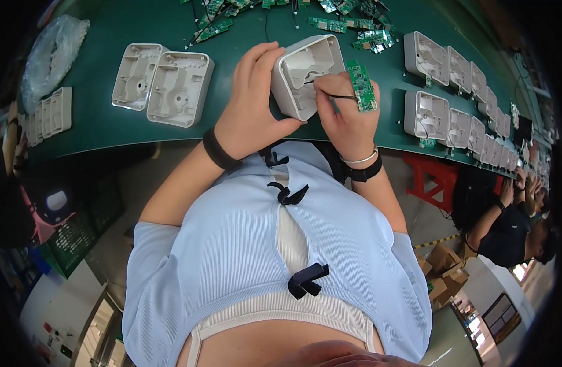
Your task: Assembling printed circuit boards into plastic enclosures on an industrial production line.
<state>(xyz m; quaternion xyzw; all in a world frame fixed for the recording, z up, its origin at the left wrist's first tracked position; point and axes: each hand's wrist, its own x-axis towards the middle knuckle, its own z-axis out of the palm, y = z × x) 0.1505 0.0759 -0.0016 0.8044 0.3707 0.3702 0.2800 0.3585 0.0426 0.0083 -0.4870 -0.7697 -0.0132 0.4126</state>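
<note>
My left hand (250,101) grips a white plastic housing (293,92) by its left side, tilting it up off the green table with its hollow inside facing right. At the housing's open side, my right hand (348,119) is closed with fingertips pinching a thin dark cable (341,96), whose end reaches into the housing. From that cable a green circuit board (362,85) hangs over the back of my right hand. How far the cable end goes in is hidden by my fingers. Two more open white housings (180,88) lie side by side left of my left hand.
Loose circuit boards with cables (372,38) are heaped along the table's far side. Two rows of white housings (427,115), some with boards hanging out, run down the right. Stacked housings (53,116) and a clear plastic bag (51,58) lie left. Another person (507,235) works far right.
</note>
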